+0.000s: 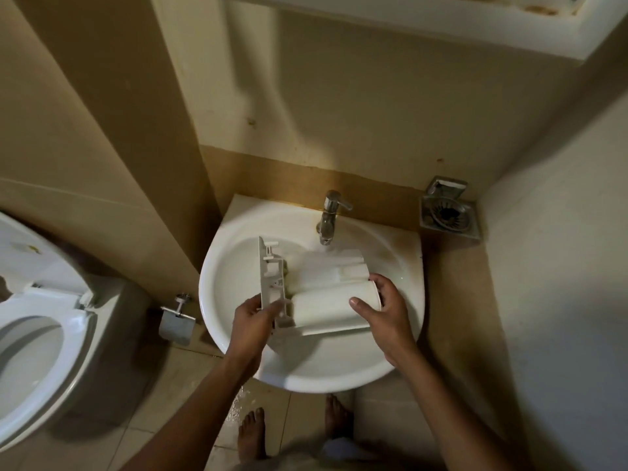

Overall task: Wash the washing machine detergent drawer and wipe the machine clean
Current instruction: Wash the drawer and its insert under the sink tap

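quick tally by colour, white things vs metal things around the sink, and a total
White: 3 - sink, detergent drawer, toilet
Metal: 3 - tap, soap holder, paper holder
Total: 6

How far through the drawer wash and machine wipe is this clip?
Done: the detergent drawer is out of the machine and over the sink. In hand: left hand and right hand hold it under the faucet, water apparently running. Left: refitting and wiping; no machine in view.
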Demonstrator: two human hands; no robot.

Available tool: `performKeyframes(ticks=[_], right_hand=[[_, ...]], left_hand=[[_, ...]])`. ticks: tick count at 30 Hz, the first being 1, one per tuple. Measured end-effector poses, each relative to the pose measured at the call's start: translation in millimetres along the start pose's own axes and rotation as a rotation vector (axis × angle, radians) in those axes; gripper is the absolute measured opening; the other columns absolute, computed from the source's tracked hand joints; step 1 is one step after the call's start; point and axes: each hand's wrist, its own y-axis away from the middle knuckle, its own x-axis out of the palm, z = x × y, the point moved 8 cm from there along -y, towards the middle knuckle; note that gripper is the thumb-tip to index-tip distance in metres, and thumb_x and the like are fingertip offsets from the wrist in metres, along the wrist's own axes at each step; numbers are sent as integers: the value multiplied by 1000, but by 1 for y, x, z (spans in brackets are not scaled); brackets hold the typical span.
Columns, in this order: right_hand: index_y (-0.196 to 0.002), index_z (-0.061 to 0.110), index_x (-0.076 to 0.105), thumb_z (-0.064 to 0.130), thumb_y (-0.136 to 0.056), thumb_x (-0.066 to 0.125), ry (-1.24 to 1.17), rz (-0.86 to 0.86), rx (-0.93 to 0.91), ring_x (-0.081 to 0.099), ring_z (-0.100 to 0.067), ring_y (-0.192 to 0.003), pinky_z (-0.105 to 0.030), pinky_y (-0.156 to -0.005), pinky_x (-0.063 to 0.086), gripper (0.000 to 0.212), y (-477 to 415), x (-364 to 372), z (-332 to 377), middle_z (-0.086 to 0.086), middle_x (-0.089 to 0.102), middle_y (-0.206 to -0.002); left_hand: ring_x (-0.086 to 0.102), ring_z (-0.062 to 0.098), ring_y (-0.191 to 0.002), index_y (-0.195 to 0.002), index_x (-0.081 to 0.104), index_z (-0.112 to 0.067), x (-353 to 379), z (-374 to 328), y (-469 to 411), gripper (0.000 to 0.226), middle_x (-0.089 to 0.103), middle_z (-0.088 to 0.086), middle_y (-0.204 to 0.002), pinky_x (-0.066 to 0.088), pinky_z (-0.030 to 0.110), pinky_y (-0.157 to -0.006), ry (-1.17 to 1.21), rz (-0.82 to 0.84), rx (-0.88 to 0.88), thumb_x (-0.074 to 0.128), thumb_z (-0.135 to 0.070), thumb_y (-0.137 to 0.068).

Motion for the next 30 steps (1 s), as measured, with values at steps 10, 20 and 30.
performKeyframes(ticks=[10,20,30], right_hand=[[-123,21,54,0,-79,75,-12,-28,22,56,-14,-118,-30,-96,48,53,-32,4,-14,4,60,-123],[-128,14,50,7,-82,69,139,-155,82,56,-20,-97,-27,-76,42,50,-67,-28,-1,-2,57,-118],[-105,13,53,35,-86,71,231,86,64,54,-17,-83,-30,-67,41,34,-76,41,7,1,57,-98]], left_hand=[[74,18,-91,-129,64,-17,14,28,-17,29,71,8,-116,59,28,-67,-115,-19,64,56,-18,-102],[69,24,-110,-124,68,-23,61,33,-14,47,74,1,-118,60,35,-84,-129,145,4,57,2,-86],[71,31,-90,-106,75,-18,-15,6,-14,46,79,8,-96,55,55,-91,-77,-6,0,56,19,-86]])
